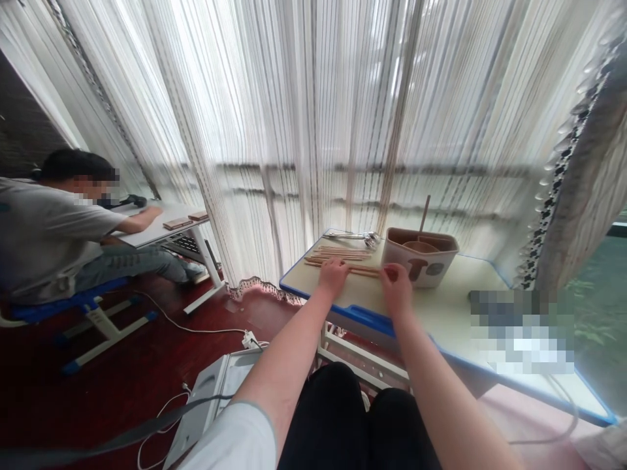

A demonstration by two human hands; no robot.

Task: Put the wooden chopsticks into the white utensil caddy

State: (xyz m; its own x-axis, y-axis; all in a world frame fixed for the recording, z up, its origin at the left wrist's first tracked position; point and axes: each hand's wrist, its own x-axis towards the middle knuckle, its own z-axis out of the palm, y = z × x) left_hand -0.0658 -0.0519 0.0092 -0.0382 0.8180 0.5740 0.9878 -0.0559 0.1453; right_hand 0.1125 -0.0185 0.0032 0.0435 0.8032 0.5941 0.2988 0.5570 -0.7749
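Note:
My left hand (332,275) lies palm down on a row of several wooden chopsticks (343,254) on the pale table (450,307), its fingers curled over them. My right hand (396,284) rests at the right end of the same chopsticks, with its fingers pinched on one of them next to the white utensil caddy (420,258). A wooden spoon (423,222) stands upright in the caddy. Metal cutlery (353,235) lies at the far edge of the table behind the chopsticks.
The table has a blue rim (365,316). White string curtains (313,130) hang behind it. At the left another person (53,222) sits at a second desk (166,228). Cables and a grey device (210,391) lie on the dark red floor.

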